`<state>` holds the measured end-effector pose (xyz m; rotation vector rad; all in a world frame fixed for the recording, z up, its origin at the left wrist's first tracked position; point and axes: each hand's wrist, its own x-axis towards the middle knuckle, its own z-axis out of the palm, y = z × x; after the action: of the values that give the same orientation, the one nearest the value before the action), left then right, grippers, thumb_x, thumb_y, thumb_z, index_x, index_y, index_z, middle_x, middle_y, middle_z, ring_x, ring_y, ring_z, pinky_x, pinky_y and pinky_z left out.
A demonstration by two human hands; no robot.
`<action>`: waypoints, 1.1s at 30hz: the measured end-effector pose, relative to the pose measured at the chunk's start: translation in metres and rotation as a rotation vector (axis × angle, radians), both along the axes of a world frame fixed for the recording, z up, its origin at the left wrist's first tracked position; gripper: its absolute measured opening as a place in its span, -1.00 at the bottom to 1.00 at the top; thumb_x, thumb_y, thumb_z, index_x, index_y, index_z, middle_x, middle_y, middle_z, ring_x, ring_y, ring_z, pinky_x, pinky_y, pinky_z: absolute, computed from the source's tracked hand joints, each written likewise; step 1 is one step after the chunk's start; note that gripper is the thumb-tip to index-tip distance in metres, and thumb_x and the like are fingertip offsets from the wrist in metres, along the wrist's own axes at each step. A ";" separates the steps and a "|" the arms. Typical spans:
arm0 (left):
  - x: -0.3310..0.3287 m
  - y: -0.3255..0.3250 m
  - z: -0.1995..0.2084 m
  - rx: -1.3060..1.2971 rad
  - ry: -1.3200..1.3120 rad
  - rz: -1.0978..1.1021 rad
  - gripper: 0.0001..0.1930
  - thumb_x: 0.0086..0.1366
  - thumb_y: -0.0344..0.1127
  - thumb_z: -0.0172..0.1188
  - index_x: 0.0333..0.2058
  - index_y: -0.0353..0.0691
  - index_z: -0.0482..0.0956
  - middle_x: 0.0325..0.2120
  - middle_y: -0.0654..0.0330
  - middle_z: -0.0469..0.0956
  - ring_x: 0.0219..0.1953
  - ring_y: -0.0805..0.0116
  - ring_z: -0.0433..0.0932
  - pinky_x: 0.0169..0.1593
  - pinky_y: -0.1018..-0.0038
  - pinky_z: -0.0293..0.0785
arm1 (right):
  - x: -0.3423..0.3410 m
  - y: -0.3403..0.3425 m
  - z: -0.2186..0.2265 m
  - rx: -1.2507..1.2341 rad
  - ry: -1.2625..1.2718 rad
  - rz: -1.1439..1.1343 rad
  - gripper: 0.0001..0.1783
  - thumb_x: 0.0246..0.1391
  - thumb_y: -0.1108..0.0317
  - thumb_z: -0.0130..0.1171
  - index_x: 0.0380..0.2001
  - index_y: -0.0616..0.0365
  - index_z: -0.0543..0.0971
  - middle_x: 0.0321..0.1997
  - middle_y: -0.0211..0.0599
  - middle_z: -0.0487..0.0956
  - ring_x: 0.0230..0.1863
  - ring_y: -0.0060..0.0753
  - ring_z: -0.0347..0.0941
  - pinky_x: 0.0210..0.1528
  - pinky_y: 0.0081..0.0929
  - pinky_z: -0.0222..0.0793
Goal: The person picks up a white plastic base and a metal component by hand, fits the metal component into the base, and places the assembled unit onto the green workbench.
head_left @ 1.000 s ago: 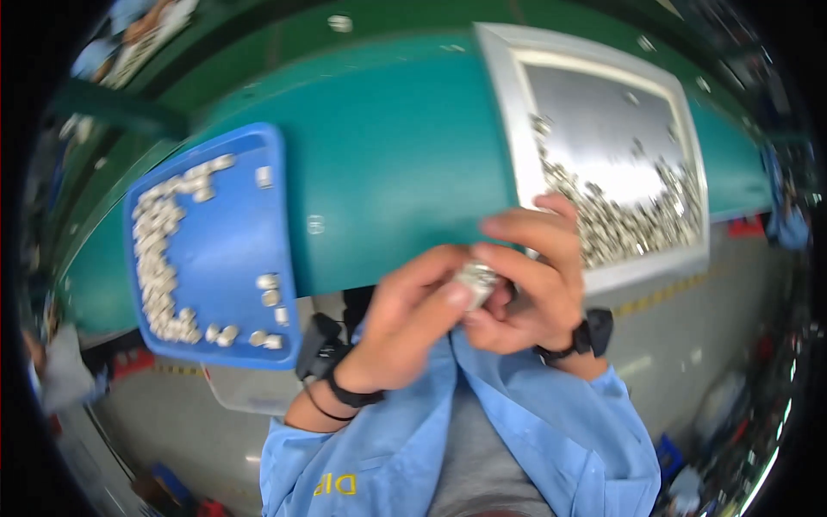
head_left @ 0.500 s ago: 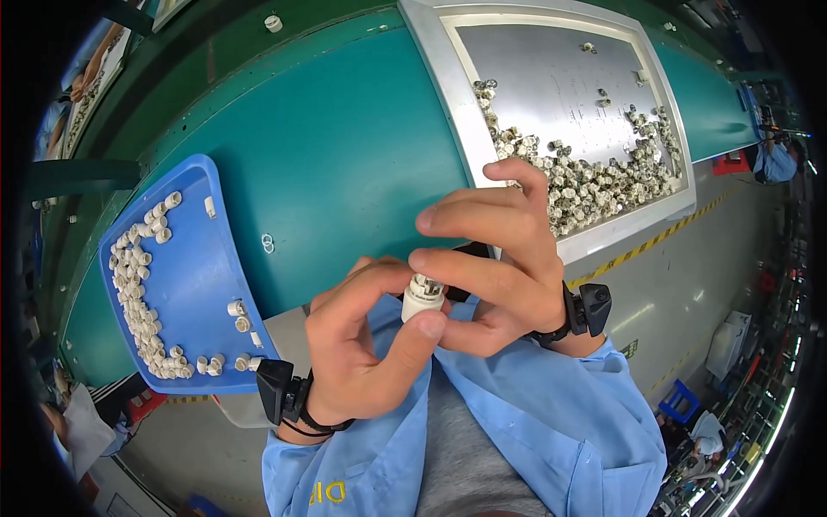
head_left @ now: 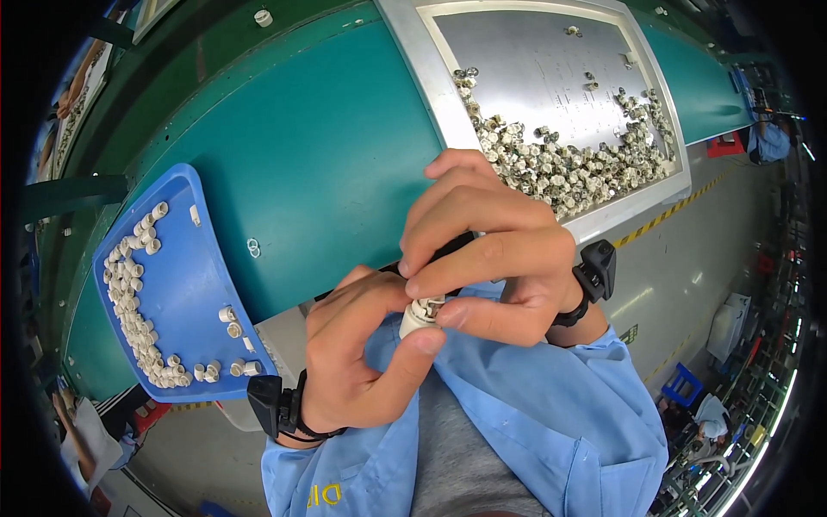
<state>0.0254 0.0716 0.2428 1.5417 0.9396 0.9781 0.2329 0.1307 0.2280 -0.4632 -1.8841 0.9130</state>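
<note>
Between my hands is a small white cylindrical part (head_left: 416,324), tilted, with metal pieces showing in its upper end. My left hand (head_left: 357,353) is closed on its body, thumb in front and fingers behind. My right hand (head_left: 495,254) pinches at the upper end with thumb and index finger; the fingers partly hide the metal pieces. The other right fingers curl over above. Both hands are in front of my chest, off the near edge of the green table (head_left: 319,164).
Left on the table, a blue tray (head_left: 181,293) carries many similar white parts along its sides. Two thin white rings (head_left: 253,247) lie beside it. A silver-framed metal tray (head_left: 508,69) at far right holds a heap of small white-and-metal pieces (head_left: 577,172).
My right thumb has risen to the part's upper end, and the right fingers have curled in more. The part sits slightly lower, still in my left hand. The view has shifted slightly.
</note>
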 end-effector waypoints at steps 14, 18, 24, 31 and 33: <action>0.002 -0.012 -0.003 -0.126 -0.090 0.021 -0.77 0.25 -0.39 0.27 -0.23 -0.48 0.55 -0.42 0.00 0.60 -0.44 0.23 0.56 -0.34 0.44 0.44 | -0.011 -0.029 -0.006 -0.278 0.190 -0.044 -0.75 -0.10 0.55 0.31 -0.26 0.28 0.73 -0.23 -0.10 0.65 -0.24 -0.19 0.57 -0.25 -0.33 0.35; -0.001 -0.017 -0.004 -0.262 -0.191 -0.013 -0.77 0.27 -0.39 0.25 -0.21 -0.48 0.54 -0.43 0.02 0.59 -0.43 0.27 0.57 -0.34 0.48 0.45 | -0.016 -0.030 -0.012 -0.105 0.202 -0.099 -0.75 -0.07 0.54 0.28 -0.25 0.29 0.72 -0.22 -0.08 0.64 -0.23 -0.16 0.57 -0.24 -0.31 0.35; 0.002 -0.019 -0.006 -0.238 -0.206 0.004 -0.76 0.28 -0.38 0.25 -0.20 -0.49 0.54 -0.42 0.01 0.58 -0.43 0.29 0.56 -0.34 0.50 0.44 | -0.023 -0.033 -0.015 -0.290 0.324 -0.017 -0.76 -0.06 0.50 0.25 -0.27 0.32 0.71 -0.22 -0.06 0.63 -0.22 -0.15 0.56 -0.22 -0.30 0.37; -0.002 -0.012 -0.013 -0.023 -0.085 0.007 -0.74 0.24 -0.38 0.29 -0.20 -0.49 0.54 -0.41 -0.02 0.58 -0.46 0.20 0.51 -0.36 0.42 0.41 | -0.013 -0.026 -0.007 -0.532 0.288 0.079 -0.77 -0.10 0.53 0.28 -0.29 0.32 0.71 -0.22 -0.05 0.63 -0.22 -0.22 0.54 -0.17 -0.31 0.37; -0.002 -0.008 -0.015 0.092 0.011 0.013 -0.73 0.22 -0.38 0.30 -0.21 -0.48 0.54 -0.41 -0.02 0.58 -0.47 0.16 0.49 -0.36 0.39 0.40 | -0.009 -0.022 -0.001 -0.548 0.181 0.068 -0.77 -0.13 0.54 0.30 -0.30 0.32 0.71 -0.22 -0.06 0.63 -0.22 -0.26 0.53 -0.15 -0.32 0.38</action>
<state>0.0231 0.0638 0.2279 1.6207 0.9241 1.0361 0.2243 0.1087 0.2271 -0.6184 -1.4793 1.4746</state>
